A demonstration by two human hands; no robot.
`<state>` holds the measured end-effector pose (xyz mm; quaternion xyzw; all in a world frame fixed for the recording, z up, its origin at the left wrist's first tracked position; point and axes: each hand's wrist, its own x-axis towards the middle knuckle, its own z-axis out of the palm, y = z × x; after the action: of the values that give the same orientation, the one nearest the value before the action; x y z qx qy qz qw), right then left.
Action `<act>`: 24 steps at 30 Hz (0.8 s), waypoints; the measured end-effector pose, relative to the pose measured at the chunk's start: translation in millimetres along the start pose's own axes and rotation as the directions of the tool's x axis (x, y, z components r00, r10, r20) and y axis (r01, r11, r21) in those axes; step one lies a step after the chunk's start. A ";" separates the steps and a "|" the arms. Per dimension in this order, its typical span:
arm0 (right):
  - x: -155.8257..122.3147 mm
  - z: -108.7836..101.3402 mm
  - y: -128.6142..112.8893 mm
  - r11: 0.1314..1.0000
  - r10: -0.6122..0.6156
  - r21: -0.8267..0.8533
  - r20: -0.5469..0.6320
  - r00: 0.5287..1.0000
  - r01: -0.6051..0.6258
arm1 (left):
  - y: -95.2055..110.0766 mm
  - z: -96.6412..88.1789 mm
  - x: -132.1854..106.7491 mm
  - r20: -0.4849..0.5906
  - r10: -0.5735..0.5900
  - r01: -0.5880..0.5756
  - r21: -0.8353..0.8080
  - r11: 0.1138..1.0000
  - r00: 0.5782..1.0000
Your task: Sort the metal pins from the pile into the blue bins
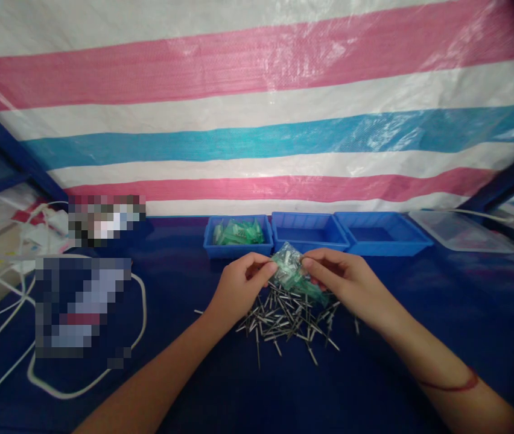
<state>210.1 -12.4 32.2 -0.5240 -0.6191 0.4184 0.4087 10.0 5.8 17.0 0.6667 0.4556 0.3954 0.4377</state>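
Observation:
Between both hands is a clear plastic bag (288, 265) with green tint and small shiny pieces inside; its exact contents are hard to make out. My left hand (244, 283) pinches its left edge between thumb and fingers. Its right edge is pinched by my right hand (341, 277), which wears a red cord at the wrist. Just below the bag, a loose pile of silver rivets (286, 316) with long thin stems lies on the dark blue table. Some more green plastic hangs under the bag, over the pile.
Behind the hands stands a blue bin (239, 248) holding green plastic packets. Right of it are an empty blue bin (311, 246) and another blue bin (386, 248). A translucent lid (463, 232) lies far right. White cables (143, 307) loop at left, and a striped sheet (257, 144) hangs behind.

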 end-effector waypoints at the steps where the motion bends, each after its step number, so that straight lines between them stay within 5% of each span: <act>1: 0.3 -0.3 -0.7 1.000 0.019 0.020 0.014 1.000 -0.019 | 0.7 -0.1 0.5 -0.003 -0.013 0.013 -0.027 1.000 1.000; 9: 1.6 -2.0 7.1 0.990 0.065 0.128 -0.009 0.998 -0.063 | 3.7 -10.3 6.8 0.076 -0.001 0.002 -0.018 1.000 0.997; 24: -0.4 -0.6 0.3 0.967 0.058 0.249 -0.019 0.998 -0.051 | 4.2 -13.6 7.6 0.048 -0.021 0.022 -0.027 0.999 0.999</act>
<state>210.8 -12.7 32.1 -0.4910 -0.5420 0.4968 0.4673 0.6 15.2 26.0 0.6650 0.4468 0.3807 0.4618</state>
